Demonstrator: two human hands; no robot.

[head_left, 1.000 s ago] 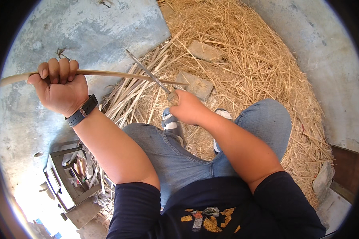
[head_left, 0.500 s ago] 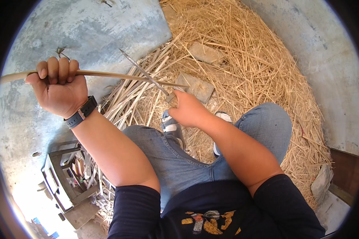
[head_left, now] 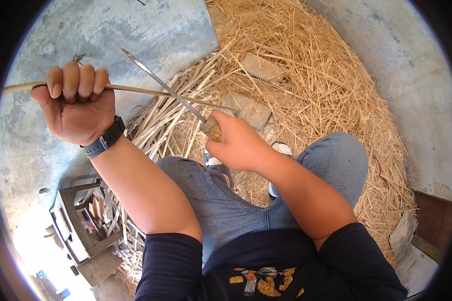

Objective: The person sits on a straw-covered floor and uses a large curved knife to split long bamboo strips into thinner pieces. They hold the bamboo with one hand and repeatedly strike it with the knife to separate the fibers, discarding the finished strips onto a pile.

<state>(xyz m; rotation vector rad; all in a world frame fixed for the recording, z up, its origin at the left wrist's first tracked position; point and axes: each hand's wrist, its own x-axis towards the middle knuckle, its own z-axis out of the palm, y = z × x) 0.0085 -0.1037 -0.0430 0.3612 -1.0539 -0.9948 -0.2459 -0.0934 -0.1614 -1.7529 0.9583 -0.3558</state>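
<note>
My left hand (head_left: pixel 80 103), with a dark watch on its wrist, is raised and closed around a long, thin wooden strip (head_left: pixel 140 90), probably bamboo. One end of the strip runs off to the left; the other tapers toward the middle of the view. My right hand (head_left: pixel 238 143) grips the wooden handle of a knife (head_left: pixel 163 84) with a long, narrow blade. The blade points up and left and crosses the strip a little short of its right end. Whether the edge bites into the strip I cannot tell.
Pale shavings (head_left: pixel 311 75) cover the floor ahead, with two flat stone blocks (head_left: pixel 247 110) among them. Cut strips (head_left: pixel 160 123) lie in a pile to the left of my feet. At lower left stands a wooden frame (head_left: pixel 88 220) with scraps in it. Grey-blue walls (head_left: pixel 397 75) flank the area.
The knife has shifted up and left along the strip, its tip farther left, and more of its handle shows. My left hand has turned slightly, still holding the strip.
</note>
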